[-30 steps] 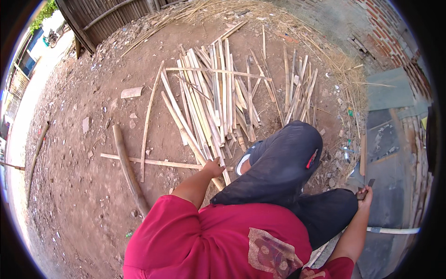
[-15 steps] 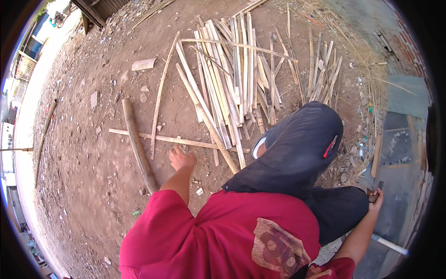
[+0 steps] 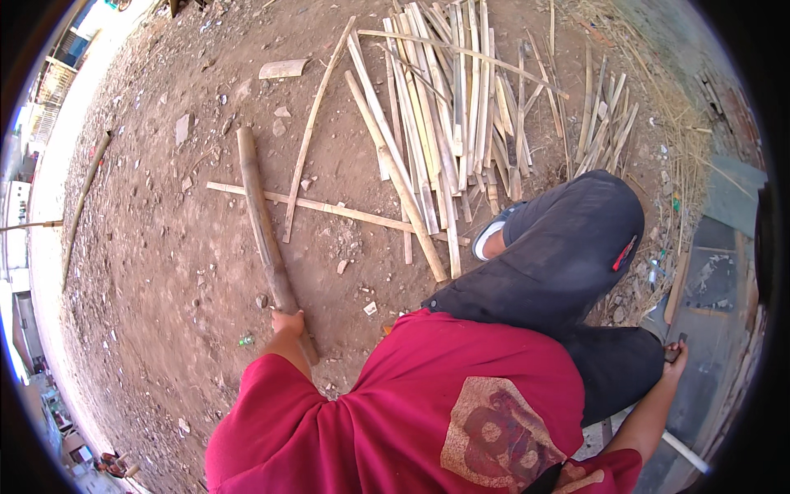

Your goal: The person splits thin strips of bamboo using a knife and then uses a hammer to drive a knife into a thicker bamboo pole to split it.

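A thick brown bamboo pole (image 3: 265, 226) lies on the dirt to my left, crossing over a thin bamboo strip (image 3: 346, 212). My left hand (image 3: 288, 322) is closed around the pole near its close end, fingers partly hidden. Far to the right, beside my bent knee, my right hand (image 3: 676, 359) is closed on a small dark tool, mostly covered by the fingers, so its kind is unclear. A long bundle of split bamboo strips (image 3: 436, 107) lies spread on the ground in front of me, and another bamboo strip (image 3: 317, 123) lies apart on its left.
Shorter bamboo pieces (image 3: 605, 123) lie at the far right, near dry straw (image 3: 671, 99). Dark flat sheets (image 3: 706, 288) are on my right, with a white rod (image 3: 685, 451) near my forearm. A curved tile piece (image 3: 282, 69) and a thin pole (image 3: 85, 198) lie farther left.
My left hand has moved left and nearer to me, from bare ground by the crossing strip onto the bamboo pole. My right hand keeps its dark tool. The whole view has shifted slightly.
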Motion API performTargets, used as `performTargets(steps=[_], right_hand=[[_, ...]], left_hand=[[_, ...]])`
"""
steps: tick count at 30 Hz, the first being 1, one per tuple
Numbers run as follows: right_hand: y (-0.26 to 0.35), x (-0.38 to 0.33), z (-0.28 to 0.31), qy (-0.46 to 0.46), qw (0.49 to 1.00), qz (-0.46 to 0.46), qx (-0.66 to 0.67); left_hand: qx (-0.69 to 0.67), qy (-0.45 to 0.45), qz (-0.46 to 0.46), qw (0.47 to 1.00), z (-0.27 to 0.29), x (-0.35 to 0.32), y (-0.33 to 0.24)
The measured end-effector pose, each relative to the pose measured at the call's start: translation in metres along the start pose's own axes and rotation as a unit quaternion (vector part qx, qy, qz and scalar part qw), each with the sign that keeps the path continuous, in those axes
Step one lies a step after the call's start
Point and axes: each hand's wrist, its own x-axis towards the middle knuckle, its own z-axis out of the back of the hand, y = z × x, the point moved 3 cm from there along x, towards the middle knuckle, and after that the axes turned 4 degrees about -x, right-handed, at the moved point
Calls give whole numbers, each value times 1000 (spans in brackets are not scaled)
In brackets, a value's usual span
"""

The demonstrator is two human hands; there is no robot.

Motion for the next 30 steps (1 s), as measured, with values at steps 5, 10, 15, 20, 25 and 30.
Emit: performTargets(steps=[5, 10, 15, 20, 25, 30], right_hand=[[-6, -1, -14, -23, 1000, 12, 2], [12, 11, 30, -12, 1000, 27, -3], [10, 19, 19, -14, 1000, 20, 15], [2, 19, 38, -5, 998, 39, 44], [-15, 12, 35, -27, 996, 23, 77], [-5, 5, 32, -43, 995, 38, 77]], left_hand=[[115, 82, -31, 989, -27, 28, 63], [274, 153, -69, 947, -90, 45, 106], [348, 168, -75, 919, -130, 68, 156], [300, 200, -58, 931, -116, 39, 160], [245, 215, -38, 945, -94, 12, 152], [188, 249, -20, 950, -93, -9, 143]])
